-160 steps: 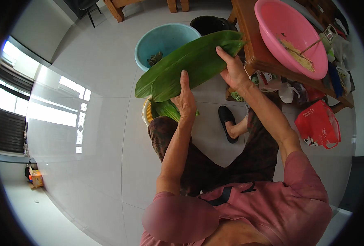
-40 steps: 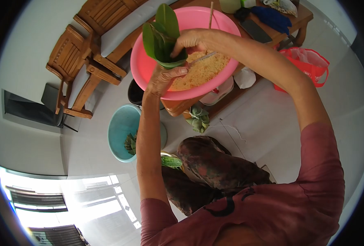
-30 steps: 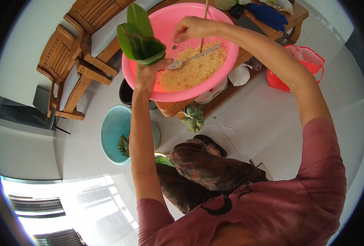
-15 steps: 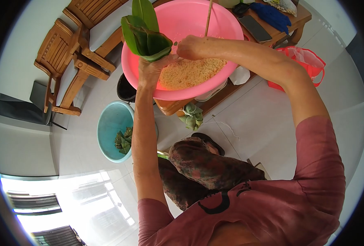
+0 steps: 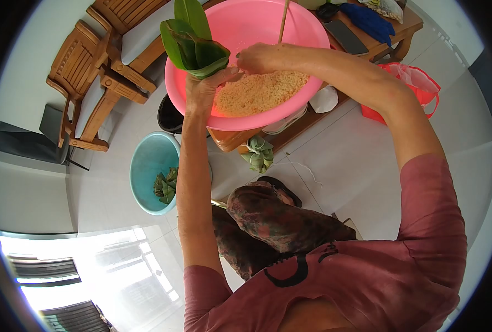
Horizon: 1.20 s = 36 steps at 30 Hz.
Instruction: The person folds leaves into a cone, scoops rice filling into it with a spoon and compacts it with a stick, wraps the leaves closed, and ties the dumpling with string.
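Note:
My left hand [image 5: 204,88] grips a cone of folded green leaves [image 5: 202,55] at its base, and one long leaf tip stands up behind the cone. It is over the left side of a pink basin [image 5: 307,39]. A mound of yellowish rice grains [image 5: 260,94] lies in the basin. My right hand [image 5: 257,58] hangs just above the rice, right of the cone, with its fingers curled together. What it holds, if anything, is hidden. Behind my right wrist a thin stick [image 5: 283,25] leans upright in the basin.
Tied leaf bundles [image 5: 259,154] hang below the table's front edge. A teal bucket [image 5: 141,171] on the floor holds more leaf-wrapped bundles [image 5: 166,185]. A phone [image 5: 345,37] and blue cloth [image 5: 369,23] lie on the table, above a red bag [image 5: 409,83]. Wooden chairs [image 5: 74,61] stand at left.
My right hand has shifted slightly, a little up and away from the cone. The left hand still grips the leaves. The whole view has moved slightly.

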Each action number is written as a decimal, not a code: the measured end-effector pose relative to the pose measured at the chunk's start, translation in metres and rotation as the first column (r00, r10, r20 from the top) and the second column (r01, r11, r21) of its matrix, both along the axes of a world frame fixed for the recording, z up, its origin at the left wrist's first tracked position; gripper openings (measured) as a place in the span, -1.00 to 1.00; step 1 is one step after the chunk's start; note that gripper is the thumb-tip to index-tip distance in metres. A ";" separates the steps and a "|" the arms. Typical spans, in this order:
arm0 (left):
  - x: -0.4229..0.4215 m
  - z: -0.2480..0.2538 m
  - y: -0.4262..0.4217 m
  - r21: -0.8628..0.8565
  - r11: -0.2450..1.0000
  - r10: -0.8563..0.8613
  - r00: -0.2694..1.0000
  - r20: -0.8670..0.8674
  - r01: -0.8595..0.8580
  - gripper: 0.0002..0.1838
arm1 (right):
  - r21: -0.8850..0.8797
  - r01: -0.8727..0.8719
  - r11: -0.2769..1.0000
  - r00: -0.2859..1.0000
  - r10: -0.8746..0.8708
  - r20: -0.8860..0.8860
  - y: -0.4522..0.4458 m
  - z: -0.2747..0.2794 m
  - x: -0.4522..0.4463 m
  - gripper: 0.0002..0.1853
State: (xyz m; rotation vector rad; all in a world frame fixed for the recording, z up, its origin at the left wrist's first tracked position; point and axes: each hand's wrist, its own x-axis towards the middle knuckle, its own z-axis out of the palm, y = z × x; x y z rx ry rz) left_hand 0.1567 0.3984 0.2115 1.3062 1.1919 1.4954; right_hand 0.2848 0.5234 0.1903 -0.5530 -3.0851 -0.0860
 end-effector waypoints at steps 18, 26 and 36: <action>0.005 0.003 -0.005 0.017 1.000 -0.006 1.000 -0.012 0.007 -0.64 | -0.112 0.114 0.987 0.949 -0.141 -0.281 0.017 0.021 0.041 -0.87; 0.003 -0.002 -0.001 -0.019 0.999 -0.039 0.998 -0.053 0.038 -0.63 | 0.180 0.149 0.972 0.989 -0.150 -0.007 0.023 0.023 0.036 -0.83; 0.006 0.001 -0.002 -0.037 0.999 -0.026 0.992 -0.121 0.022 -0.62 | -0.202 0.169 0.965 0.954 -0.108 0.280 -0.003 0.032 0.035 -0.82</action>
